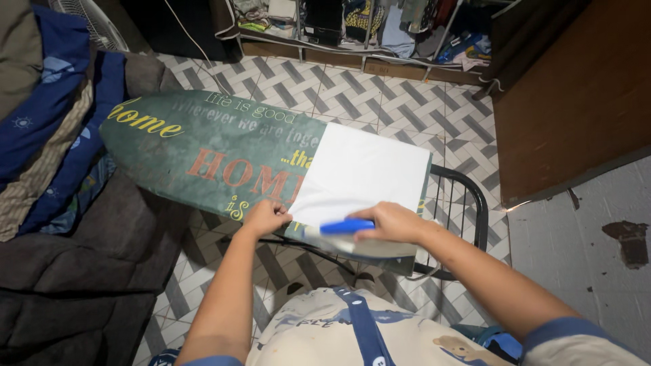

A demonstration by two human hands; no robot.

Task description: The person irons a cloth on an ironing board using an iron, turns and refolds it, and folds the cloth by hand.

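A white folded cloth [359,169] lies flat on the right end of a green ironing board [203,156] with printed lettering. My left hand [264,217] is closed at the cloth's near left corner, pinching its edge. My right hand [392,222] grips the blue handle of an iron [346,227] that rests on the board's near edge, just below the cloth. The iron's metal body shows beneath my right hand.
A dark sofa [74,271] piled with blue and striped clothes [47,115] stands at left. The board's black metal rest [468,203] juts right. A wooden panel [576,95] stands at right, a clothes rack [366,27] at the back, on patterned floor tiles.
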